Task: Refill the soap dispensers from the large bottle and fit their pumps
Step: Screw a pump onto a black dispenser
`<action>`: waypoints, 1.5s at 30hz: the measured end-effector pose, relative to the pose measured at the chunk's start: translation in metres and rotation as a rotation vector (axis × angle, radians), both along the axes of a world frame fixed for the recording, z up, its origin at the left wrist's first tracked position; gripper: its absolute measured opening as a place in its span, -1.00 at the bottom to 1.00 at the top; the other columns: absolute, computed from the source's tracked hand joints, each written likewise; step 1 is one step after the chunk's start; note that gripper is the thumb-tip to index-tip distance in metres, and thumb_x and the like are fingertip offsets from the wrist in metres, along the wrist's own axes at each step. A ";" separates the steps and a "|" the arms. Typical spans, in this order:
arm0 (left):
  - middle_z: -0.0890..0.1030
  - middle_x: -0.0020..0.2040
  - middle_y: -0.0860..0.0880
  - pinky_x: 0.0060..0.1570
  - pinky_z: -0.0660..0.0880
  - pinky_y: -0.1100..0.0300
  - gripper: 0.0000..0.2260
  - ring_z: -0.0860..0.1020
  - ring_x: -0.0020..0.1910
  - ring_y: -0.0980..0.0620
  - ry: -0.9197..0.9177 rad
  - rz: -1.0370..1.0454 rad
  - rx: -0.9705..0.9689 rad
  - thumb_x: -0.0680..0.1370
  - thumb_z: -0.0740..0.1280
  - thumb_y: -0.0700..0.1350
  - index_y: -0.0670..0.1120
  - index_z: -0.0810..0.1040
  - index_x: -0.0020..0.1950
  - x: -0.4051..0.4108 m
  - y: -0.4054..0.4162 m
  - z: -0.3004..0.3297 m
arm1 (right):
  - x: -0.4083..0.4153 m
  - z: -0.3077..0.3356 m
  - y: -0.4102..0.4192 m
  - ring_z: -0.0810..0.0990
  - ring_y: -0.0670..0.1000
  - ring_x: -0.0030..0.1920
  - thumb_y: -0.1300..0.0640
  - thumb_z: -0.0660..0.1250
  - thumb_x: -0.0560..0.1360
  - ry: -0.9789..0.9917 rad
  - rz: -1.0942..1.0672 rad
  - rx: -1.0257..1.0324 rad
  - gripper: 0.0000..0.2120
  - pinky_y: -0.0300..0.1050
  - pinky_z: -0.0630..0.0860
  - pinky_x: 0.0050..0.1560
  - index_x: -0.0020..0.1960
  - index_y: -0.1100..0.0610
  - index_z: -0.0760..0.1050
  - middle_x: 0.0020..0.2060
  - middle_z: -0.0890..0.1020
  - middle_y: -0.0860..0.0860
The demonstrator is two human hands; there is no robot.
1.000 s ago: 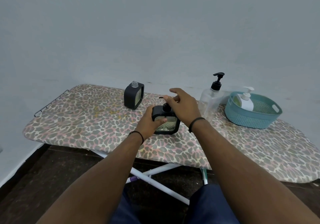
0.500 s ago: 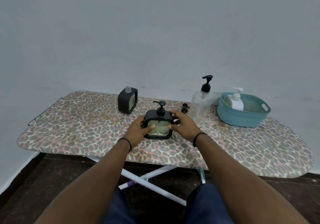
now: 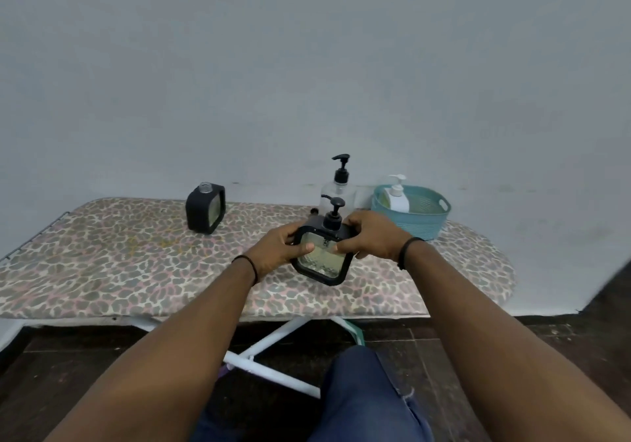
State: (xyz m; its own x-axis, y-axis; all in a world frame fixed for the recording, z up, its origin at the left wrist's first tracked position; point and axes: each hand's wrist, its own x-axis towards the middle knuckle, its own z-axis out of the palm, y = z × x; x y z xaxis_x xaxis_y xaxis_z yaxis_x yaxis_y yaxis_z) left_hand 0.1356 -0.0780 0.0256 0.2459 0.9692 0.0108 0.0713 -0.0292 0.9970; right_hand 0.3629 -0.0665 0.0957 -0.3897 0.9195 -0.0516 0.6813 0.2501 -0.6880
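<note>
A square black dispenser (image 3: 322, 260) with a clear glass face and a black pump on top is held just above the board, tilted a little. My left hand (image 3: 280, 248) grips its left side and my right hand (image 3: 370, 238) grips its right side, thumbs on the glass. A second black dispenser (image 3: 205, 212) stands at the back left with an open neck and no pump. Behind my hands stands the large clear bottle (image 3: 336, 188) with a black pump. A small black part (image 3: 313, 210) lies by its base.
The leopard-print ironing board (image 3: 119, 264) carries everything. A teal basket (image 3: 415, 211) at the back right holds a white pump bottle (image 3: 397, 195). A grey wall rises close behind. White board legs (image 3: 269, 359) and dark floor lie below, with my knee in front.
My right hand left the pump top and took hold of the dispenser's right side. Both hands have lifted the dispenser off the board and tilted it. The view has shifted too.
</note>
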 end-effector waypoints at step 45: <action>0.47 -0.18 0.32 0.06 0.62 -0.05 -0.33 0.63 -0.07 -0.02 0.289 0.208 0.100 0.56 0.40 -0.08 0.08 0.18 0.61 0.204 0.160 -0.067 | 0.139 -0.065 0.196 0.49 0.04 -0.34 -0.32 0.40 0.41 -0.071 -0.803 0.165 -0.51 -0.15 0.29 -0.40 -0.32 0.08 0.40 -0.40 0.50 0.00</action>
State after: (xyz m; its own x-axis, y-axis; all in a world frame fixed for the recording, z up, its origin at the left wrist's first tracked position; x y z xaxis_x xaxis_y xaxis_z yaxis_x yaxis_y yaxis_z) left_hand 0.3397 0.0818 -0.0410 0.0500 0.9965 0.0664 0.3644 -0.0801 0.9278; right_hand 0.5020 0.1296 0.0302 0.3890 0.9148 0.1086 0.7361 -0.2378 -0.6338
